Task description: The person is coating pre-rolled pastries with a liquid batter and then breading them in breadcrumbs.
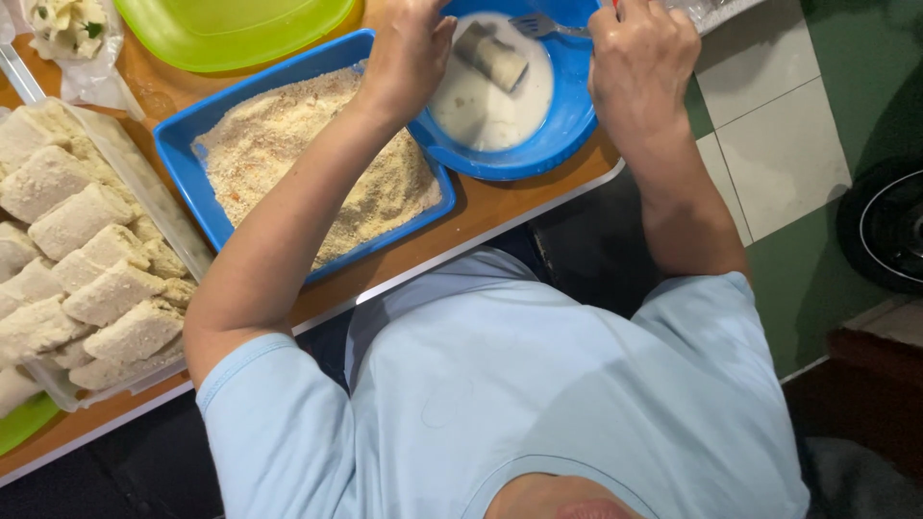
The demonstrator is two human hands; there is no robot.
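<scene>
A home kitchen: a wooden table [500,216] holds a breadcrumb tray [192,130], batter bowl [567,115] and breaded rolls [87,279] beside a tiled floor [779,144]

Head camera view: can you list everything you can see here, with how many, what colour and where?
round bowl: one, blue, holding white batter, top centre of the table
roll: one, pale, lying in the batter
fork: one, metal, over the bowl beside the roll
rectangular tray: one, blue, filled with tan breadcrumbs, left of the bowl
clear container: one, see-through, far left
breaded rolls: more than ten, beige, stacked in the clear container
lid or dish: one, lime green, top left
bag: one, clear plastic, holding pale food, top left corner
table: one, orange-brown with a white edge
shirt: one, light blue
left hand: at the bowl's left rim
right hand: holding the fork
</scene>
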